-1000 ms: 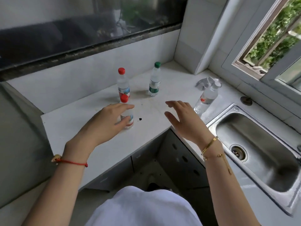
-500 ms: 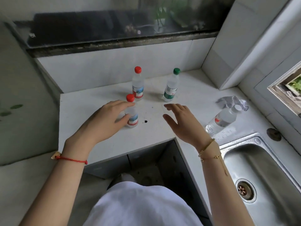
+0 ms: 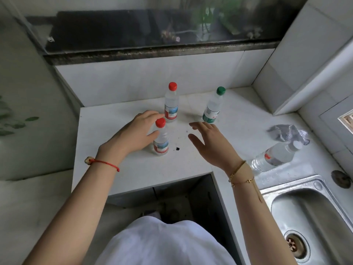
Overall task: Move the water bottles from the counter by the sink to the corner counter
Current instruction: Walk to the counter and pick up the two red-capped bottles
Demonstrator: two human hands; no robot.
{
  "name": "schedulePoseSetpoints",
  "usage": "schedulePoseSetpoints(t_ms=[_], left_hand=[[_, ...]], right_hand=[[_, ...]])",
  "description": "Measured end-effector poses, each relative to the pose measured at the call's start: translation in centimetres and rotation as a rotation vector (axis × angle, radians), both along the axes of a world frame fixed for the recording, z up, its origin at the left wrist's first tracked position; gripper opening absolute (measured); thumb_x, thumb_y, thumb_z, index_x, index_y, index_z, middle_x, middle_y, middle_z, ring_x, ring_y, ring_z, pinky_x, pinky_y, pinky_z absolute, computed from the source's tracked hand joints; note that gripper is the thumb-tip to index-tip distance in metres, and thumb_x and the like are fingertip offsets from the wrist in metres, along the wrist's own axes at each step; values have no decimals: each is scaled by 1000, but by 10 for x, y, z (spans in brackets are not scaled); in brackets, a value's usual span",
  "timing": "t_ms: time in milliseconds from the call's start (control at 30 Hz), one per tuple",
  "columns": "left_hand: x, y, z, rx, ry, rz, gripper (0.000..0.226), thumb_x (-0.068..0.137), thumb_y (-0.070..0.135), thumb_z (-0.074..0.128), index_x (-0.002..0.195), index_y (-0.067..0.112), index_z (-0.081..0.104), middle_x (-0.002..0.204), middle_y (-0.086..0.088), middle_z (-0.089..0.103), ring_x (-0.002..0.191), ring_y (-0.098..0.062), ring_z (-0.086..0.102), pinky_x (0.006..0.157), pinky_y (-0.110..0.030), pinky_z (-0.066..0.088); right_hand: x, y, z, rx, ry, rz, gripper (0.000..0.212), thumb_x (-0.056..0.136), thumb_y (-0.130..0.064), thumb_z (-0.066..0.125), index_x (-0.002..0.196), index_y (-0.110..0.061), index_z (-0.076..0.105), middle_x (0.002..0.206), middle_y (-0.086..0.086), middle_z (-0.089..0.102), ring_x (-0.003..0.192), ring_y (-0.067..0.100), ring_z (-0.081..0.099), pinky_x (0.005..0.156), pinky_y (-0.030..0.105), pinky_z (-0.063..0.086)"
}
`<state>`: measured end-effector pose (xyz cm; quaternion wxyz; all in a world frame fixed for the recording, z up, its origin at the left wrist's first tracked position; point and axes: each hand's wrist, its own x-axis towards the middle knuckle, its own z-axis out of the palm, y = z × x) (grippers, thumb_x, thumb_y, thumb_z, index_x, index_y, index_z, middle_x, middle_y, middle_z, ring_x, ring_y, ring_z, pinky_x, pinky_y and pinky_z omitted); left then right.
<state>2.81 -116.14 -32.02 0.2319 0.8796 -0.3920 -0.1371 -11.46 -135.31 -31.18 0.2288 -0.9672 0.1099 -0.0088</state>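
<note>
Three water bottles stand on the white corner counter (image 3: 118, 169): a red-capped bottle (image 3: 171, 104) at the back, a green-capped bottle (image 3: 213, 107) to its right, and a nearer red-capped bottle (image 3: 161, 139). My left hand (image 3: 131, 135) is cupped around the left side of the nearer bottle, thumb tip at its shoulder and fingers spread behind its cap. My right hand (image 3: 210, 144) hovers open over the counter, right of that bottle and empty. A white-capped bottle (image 3: 275, 156) stands by the steel sink (image 3: 298, 190).
A crumpled grey cloth (image 3: 286, 133) lies behind the white-capped bottle. A round dark plug (image 3: 342, 178) sits on the counter beside the sink rim. Tiled walls close the corner at the back and right. A dark open recess lies below the counter's front edge.
My left hand has eased back from the nearer red-capped bottle, which now shows more. The view has swung left and down. My right hand stays open above the counter.
</note>
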Motion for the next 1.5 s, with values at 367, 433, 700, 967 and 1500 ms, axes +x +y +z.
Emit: schedulePoseSetpoints(t_ms=[367, 433, 700, 967, 1500], left_hand=[[56, -35, -26, 75, 112, -73, 27, 76, 19, 68, 103, 24, 66, 104, 8, 63, 96, -14, 59, 78, -21, 44], [62, -38, -26, 81, 130, -85, 24, 72, 18, 69, 94, 24, 66, 95, 9, 61, 89, -13, 59, 74, -24, 48], [74, -46, -27, 125, 167, -105, 25, 65, 19, 71, 86, 28, 61, 90, 10, 59, 80, -10, 58, 70, -29, 52], [76, -46, -30, 165, 185, -122, 26, 61, 21, 67, 82, 32, 55, 91, 11, 56, 80, -14, 57, 68, -31, 51], [65, -17, -1, 85, 144, -26, 24, 62, 17, 67, 82, 29, 59, 90, 13, 53, 79, -8, 54, 66, -28, 49]], right_hand=[[88, -29, -7, -50, -23, 51, 43, 97, -34, 44, 136, -15, 45, 136, 7, 53, 121, 28, 48, 99, 40, 45], [109, -36, -8, -55, -25, 59, 43, 97, -34, 44, 136, -15, 45, 137, 8, 52, 122, 28, 47, 100, 42, 44], [198, -46, -29, -176, -101, 79, 41, 94, -26, 49, 134, -17, 46, 136, 9, 47, 126, 31, 40, 96, 42, 46], [241, -48, -52, -233, -3, 93, 48, 94, -28, 51, 138, -15, 42, 139, 13, 44, 126, 33, 40, 99, 44, 46], [212, -42, -52, -33, -62, 47, 24, 82, -6, 61, 106, -6, 57, 113, 14, 51, 88, 35, 60, 76, 39, 54]])
